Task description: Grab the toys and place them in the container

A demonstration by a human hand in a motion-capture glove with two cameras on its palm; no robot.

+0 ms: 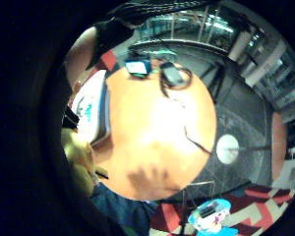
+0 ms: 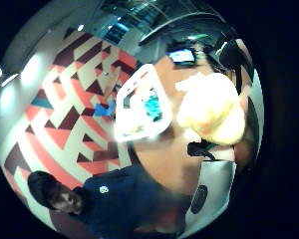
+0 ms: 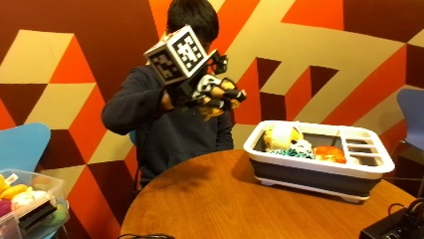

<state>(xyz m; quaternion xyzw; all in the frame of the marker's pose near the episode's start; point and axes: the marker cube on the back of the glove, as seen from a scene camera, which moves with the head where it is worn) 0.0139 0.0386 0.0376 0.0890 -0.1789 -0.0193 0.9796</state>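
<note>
Gloved right hand (image 3: 211,94) clenched round soft yellow plush toy (image 3: 213,107), raised at chest height. Below and beside grip: white-rimmed grey plastic container (image 3: 318,172), toys inside. Carry step; next needs lowering over container, releasing.

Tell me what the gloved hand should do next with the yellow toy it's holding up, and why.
Probably carry the yellow toy sideways until it is over the white container, then lower it in. The right hand grips it high in front of the chest, well clear of the round table, and the container, with other toys already in it, sits off to one side.
</note>
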